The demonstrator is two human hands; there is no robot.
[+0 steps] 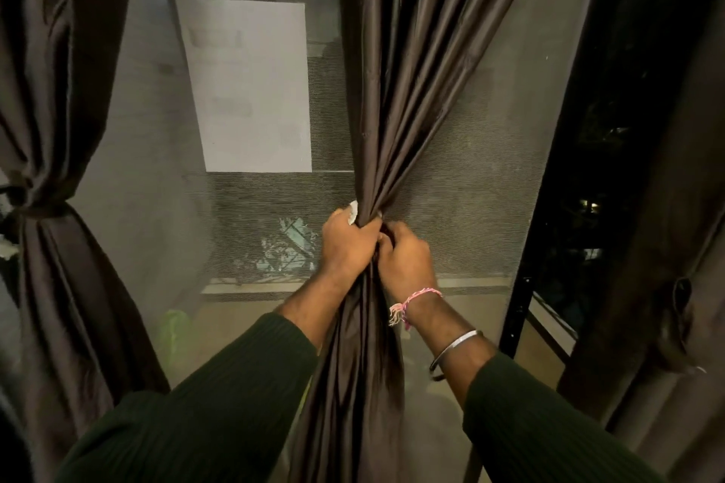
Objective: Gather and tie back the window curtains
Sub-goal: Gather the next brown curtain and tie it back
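Both hands clamp the middle curtain (396, 90) at its gathered waist in front of the window mesh (463, 176), left hand (347, 243) fisted round the bunch plus something white, right hand (404, 257) fingers curled in, likely working the tie.

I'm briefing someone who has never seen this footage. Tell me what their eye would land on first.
First, the two hands at the centre: the left hand and right hand clench the middle curtain into a tight bunch. Next, the left curtain at the left edge, already cinched at its waist. Then the pink thread bracelet and silver bangle on the right wrist, and the pale sheet behind the mesh screen.
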